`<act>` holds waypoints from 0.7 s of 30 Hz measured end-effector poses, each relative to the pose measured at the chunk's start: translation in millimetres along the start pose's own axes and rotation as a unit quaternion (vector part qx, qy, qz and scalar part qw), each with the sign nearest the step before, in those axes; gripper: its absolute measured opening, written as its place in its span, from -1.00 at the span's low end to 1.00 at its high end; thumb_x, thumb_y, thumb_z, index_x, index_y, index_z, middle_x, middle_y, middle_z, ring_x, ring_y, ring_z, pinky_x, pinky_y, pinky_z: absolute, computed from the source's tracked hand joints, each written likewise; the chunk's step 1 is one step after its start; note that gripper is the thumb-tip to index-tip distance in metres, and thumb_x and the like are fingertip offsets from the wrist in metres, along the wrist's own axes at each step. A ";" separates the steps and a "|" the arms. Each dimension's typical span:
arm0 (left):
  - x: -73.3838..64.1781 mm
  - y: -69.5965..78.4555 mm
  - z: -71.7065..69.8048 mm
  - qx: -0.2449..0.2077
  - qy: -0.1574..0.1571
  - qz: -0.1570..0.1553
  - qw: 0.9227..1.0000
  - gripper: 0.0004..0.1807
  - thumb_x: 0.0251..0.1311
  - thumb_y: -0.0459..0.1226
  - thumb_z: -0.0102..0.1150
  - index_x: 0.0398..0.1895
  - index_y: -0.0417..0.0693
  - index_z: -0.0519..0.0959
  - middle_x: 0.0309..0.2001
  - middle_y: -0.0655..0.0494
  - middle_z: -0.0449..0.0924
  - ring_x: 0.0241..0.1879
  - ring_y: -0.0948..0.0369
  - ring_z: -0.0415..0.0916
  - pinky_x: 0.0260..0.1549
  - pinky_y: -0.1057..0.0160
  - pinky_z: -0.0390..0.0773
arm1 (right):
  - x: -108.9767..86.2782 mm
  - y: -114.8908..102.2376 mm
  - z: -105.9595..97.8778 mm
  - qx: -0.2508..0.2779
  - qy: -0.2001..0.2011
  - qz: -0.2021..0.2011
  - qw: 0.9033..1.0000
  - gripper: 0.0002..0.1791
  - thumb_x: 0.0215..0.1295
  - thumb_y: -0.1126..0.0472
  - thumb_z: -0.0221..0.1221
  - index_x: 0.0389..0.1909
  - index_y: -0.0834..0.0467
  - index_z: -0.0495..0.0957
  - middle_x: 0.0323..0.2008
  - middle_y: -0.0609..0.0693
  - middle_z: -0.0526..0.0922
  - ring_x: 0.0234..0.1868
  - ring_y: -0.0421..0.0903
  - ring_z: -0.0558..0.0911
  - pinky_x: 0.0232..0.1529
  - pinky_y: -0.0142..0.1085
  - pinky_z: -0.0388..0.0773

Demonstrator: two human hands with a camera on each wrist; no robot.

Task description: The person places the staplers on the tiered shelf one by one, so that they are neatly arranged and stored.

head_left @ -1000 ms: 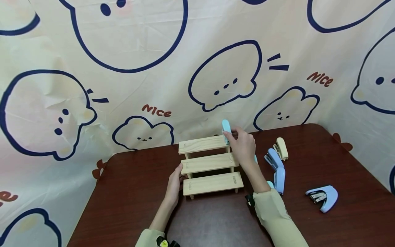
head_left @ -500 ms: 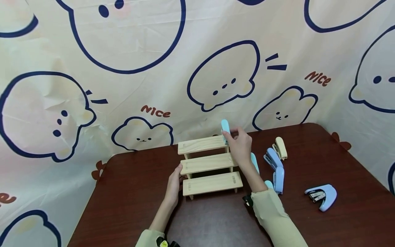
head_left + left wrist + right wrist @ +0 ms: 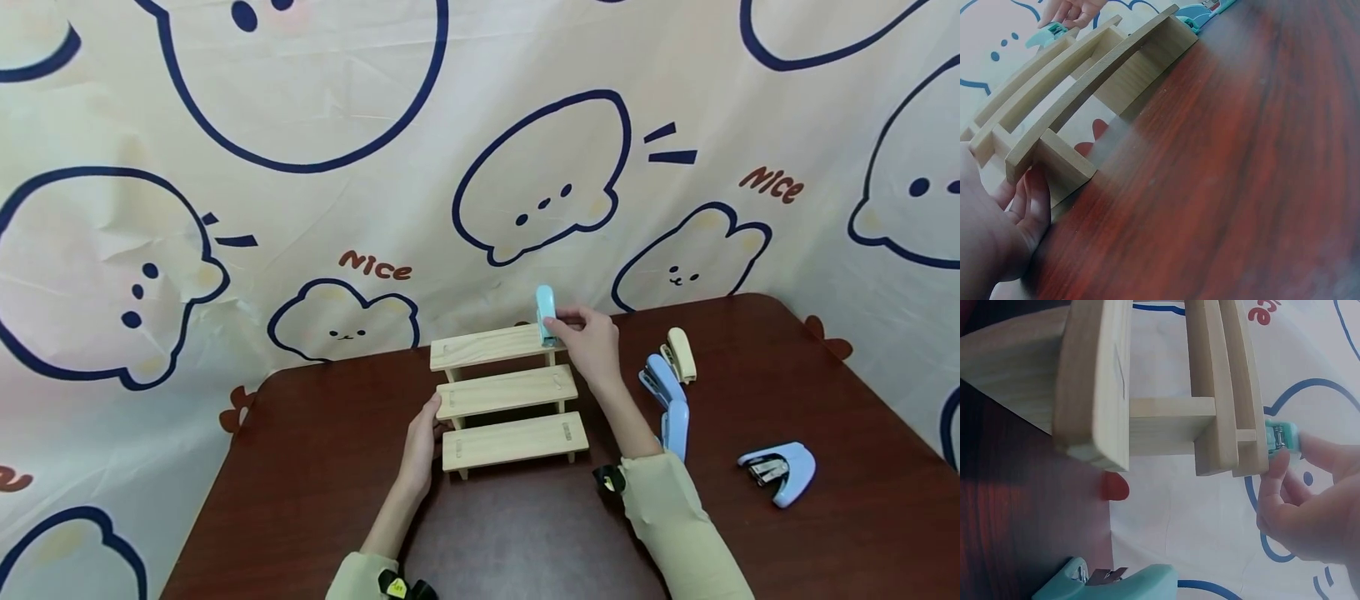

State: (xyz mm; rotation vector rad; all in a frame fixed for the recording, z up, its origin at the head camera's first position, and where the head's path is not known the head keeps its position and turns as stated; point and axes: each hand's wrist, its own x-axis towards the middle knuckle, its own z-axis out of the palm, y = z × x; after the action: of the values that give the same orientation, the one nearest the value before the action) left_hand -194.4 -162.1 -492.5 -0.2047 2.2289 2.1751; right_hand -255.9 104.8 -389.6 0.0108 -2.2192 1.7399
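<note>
Right hand (image 3: 595,346), fingers clamped on a turquoise plastic stapler (image 3: 545,305), at the top tier's right end on a pale wooden three-tier rack (image 3: 513,442), left hand (image 3: 418,450) with fingers clamped on its left edge, dark-red wooden desk (image 3: 315,467) beneath, brownish-red “Nice” lettering (image 3: 771,185) I read twice, remotely, on white cartoon-print cloth (image 3: 390,208)

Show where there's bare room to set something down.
Bare: bottom shelf; middle shelf; top shelf left of the right hand and turquoise stapler; tabletop left of the left hand. Crowded: right of the shelves, with blue staplers and a cream stapler.
</note>
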 end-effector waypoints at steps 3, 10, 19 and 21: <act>-0.8 1.1 -0.2 0.002 0.000 0.002 1.000 -0.25 0.52 0.29 -0.17 0.31 -0.14 0.52 -0.05 0.03 0.62 -0.06 0.15 0.59 -0.13 0.15 0.57 | 0.2 -0.5 -0.3 0.005 0.000 0.001 1.000 -0.71 0.37 0.20 0.38 -0.05 0.33 0.73 -0.15 0.23 0.75 -0.15 0.02 0.71 -0.34 -0.48 0.55; -2.4 2.0 -0.8 0.003 0.001 0.003 1.000 -0.25 0.52 0.28 -0.16 0.32 -0.15 0.52 -0.04 0.01 0.62 -0.05 0.14 0.59 -0.13 0.15 0.57 | -0.2 1.1 -1.1 0.002 -0.001 -0.002 1.000 -0.69 0.39 0.16 0.37 -0.01 0.32 0.73 -0.14 0.21 0.75 -0.20 -0.02 0.68 -0.33 -0.44 0.54; -3.6 4.2 -1.0 0.003 -0.003 -0.002 1.000 -0.27 0.57 0.23 -0.19 0.43 -0.14 0.45 0.08 -0.03 0.60 0.00 0.13 0.57 -0.09 0.16 0.55 | 1.4 4.5 -21.1 0.017 0.029 -0.001 0.999 -0.58 0.50 -0.03 0.24 -0.05 0.30 0.75 -0.17 0.21 0.76 -0.18 0.18 0.69 -0.23 -0.27 0.63; -3.4 4.3 -1.6 0.005 -0.002 -0.002 1.000 -0.27 0.58 0.22 -0.21 0.43 -0.15 0.44 0.08 -0.02 0.60 0.01 0.13 0.57 -0.10 0.15 0.55 | 2.7 4.7 -29.9 0.016 0.031 0.001 0.999 -0.60 0.51 -0.01 0.23 -0.10 0.30 0.76 -0.20 0.19 0.77 -0.22 0.12 0.71 -0.23 -0.28 0.64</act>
State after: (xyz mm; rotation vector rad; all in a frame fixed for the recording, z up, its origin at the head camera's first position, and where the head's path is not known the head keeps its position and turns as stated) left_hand -191.4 -163.3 -487.8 -0.2053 2.2350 2.1595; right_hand -252.1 134.8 -387.2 -0.0380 -2.1480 1.7514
